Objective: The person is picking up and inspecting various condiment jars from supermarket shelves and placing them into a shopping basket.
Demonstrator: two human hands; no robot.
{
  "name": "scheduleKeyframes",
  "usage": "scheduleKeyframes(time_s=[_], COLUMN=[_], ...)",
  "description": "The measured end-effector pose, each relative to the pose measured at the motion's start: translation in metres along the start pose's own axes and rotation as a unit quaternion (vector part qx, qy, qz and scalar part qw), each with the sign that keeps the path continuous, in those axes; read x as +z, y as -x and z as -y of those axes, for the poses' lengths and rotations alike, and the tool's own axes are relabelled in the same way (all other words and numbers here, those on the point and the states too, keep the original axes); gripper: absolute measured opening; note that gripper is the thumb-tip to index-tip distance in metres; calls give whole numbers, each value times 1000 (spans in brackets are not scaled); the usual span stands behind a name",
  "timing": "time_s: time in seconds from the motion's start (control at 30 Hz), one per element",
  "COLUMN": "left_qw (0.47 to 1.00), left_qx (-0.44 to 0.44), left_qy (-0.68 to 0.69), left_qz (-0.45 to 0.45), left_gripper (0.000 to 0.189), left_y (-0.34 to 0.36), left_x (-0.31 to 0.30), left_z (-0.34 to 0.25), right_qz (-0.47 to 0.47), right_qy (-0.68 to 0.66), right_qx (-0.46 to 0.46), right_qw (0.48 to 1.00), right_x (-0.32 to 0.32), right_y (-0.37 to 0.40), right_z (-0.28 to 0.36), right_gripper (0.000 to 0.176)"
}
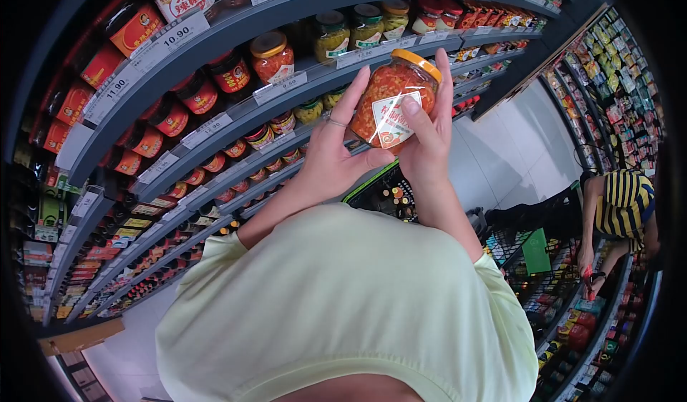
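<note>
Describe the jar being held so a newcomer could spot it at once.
In front of the long curved shelves of sauce jars, above the pale yellow shirt, the left hand and right hand meet. Between them is the jar: orange-red chopped filling, yellow-orange lid, white label. Unlike its neighbours, it is off the shelf and tilted.

1 view, worn on the person's head, faces forward and down. The shirt [343,302] fills the near bottom edge; the left hand [325,155] and right hand [429,148], holding a jar [390,98], sit very close at centre. Shelves [215,116] curve along the left, the floor [501,152] runs far right.
</note>
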State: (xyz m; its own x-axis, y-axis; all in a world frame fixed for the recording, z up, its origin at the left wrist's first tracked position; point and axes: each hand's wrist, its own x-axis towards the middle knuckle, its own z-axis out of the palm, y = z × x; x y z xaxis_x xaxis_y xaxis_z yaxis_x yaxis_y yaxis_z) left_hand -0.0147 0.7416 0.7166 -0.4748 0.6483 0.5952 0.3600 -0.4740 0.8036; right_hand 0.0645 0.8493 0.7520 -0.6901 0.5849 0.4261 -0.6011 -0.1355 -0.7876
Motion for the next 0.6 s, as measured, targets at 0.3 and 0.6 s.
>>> scheduleKeyframes(time_s=[0.3,0.6], left_qw=[998,999], left_qx=[-31,-25], left_qy=[48,21], left_qz=[-11,-16], left_gripper=[81,80], left_y=[12,16], left_x=[11,10], left_z=[-8,-13], right_qz=[-106,-103], right_qy=[8,-7], right_qx=[31,37], right_qw=[994,994], right_x=[7,11], right_y=[8,12], right_z=[-6,-5], right_gripper=[48,46])
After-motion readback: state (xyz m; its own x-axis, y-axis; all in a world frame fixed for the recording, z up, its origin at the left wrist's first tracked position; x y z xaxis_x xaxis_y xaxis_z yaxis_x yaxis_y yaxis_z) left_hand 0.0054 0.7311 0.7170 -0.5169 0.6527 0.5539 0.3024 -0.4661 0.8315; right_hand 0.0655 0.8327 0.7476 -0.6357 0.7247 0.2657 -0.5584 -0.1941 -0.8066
